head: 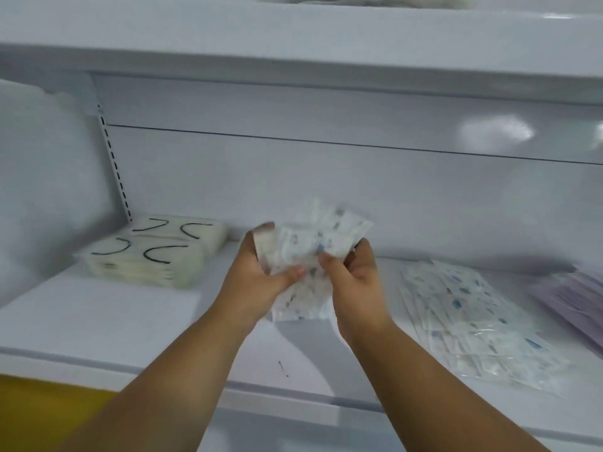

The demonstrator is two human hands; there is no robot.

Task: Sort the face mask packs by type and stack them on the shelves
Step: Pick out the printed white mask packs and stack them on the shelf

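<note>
White printed mask packs (313, 256) fan out above the shelf (98, 321), left hand (257, 282) and right hand (355, 282) both gripping them.

Your forearms run up from the bottom edge and converge at frame centre. Left hand (261, 272) and right hand (354, 275) sit close together, fingers curled, thumbs pinching the same bundle of mask packs (313, 252).
</note>
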